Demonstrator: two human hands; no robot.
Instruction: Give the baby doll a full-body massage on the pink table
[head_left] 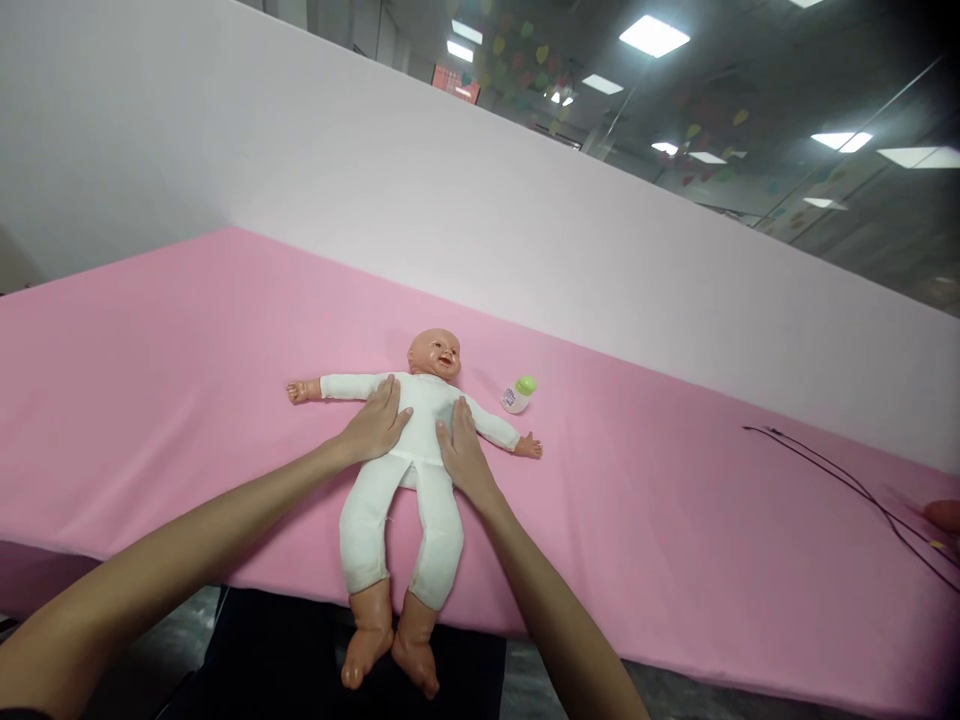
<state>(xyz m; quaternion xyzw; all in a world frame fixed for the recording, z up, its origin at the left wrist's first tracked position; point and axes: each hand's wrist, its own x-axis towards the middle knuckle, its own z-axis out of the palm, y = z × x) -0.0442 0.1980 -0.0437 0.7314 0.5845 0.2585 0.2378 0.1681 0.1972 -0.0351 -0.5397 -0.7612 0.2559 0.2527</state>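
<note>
near the doll [422, 425], a green-capped bottle [517, 397], contents indistinct

Doll [424, 435]: From far away I saw it lying on its back in white clothes [438, 525], its feet poking past the edge of the pink table [637, 540].
Left hand [375, 422]: I had it resting on one side of the doll's body.
Right hand [465, 455]: It rested on the other side.
Bottle [516, 400]: It was small, had a green cap [526, 384] and sat near the doll's arm.
Black cord [874, 499]: I saw it far off to the right.
White wall [450, 200]: It stood behind the table.
</note>
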